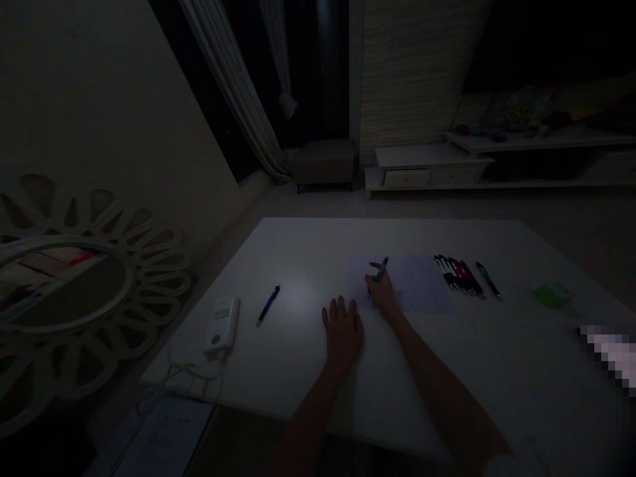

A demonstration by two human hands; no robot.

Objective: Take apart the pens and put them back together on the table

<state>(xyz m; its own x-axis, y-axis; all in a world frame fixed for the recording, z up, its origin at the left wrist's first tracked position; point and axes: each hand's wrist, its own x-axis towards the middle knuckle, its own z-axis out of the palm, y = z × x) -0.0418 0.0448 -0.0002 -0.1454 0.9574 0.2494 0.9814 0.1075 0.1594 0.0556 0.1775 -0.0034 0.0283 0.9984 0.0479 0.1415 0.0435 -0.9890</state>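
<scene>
My right hand (381, 291) is closed around a pen (381, 269), its lower end towards a sheet of paper (422, 285) on the table. Lines of what looks like writing cover the paper's right part. My left hand (342, 331) lies flat with fingers spread, near the sheet's lower left corner. A blue pen (268, 305) lies by itself left of that hand. Right of the paper, several pens (460, 276) rest side by side in a row, with a dark green pen (488, 280) a little apart from them.
At the white table's (308, 245) left edge sits a white box-like device (222, 324) with cables. A green object (551, 295) lies at the right, near a pixelated patch. A petal-framed mirror (124, 245) stands at the left. Beyond are a grey stool (322, 162) and a low cabinet (412, 162).
</scene>
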